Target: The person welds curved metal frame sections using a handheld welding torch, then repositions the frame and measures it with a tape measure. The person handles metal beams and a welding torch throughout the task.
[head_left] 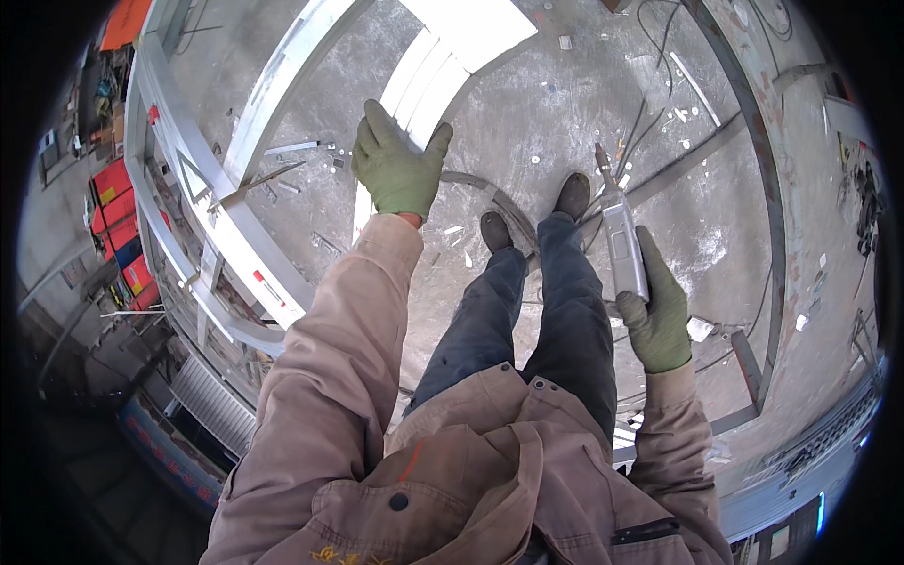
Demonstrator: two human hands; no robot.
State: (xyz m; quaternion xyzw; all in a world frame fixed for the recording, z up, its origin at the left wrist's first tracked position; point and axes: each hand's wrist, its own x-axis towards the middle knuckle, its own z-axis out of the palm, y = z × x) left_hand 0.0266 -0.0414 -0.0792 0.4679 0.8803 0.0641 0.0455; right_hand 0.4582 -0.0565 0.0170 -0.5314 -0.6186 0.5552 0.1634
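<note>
My left hand (397, 168), in a green work glove, is stretched forward over a long white strip-like piece (426, 80). Its fingers are extended and the thumb stands apart. The palm seems to lie against the strip, though the contact is hidden under the glove. At the right, my right hand (662, 315), gloved alike, is closed round the lower end of a silver-grey hand tool (622, 247). That tool has a long body and a narrow, darker tip pointing forward, away from me. Its exact kind cannot be made out.
A pale metal frame (202, 193) curves along the left, with red crates (115, 202) beyond it. Dark steel bars (767, 174) border the right side. Cables (650, 113), offcuts and scraps litter the concrete floor (603, 104) around my shoes (572, 196).
</note>
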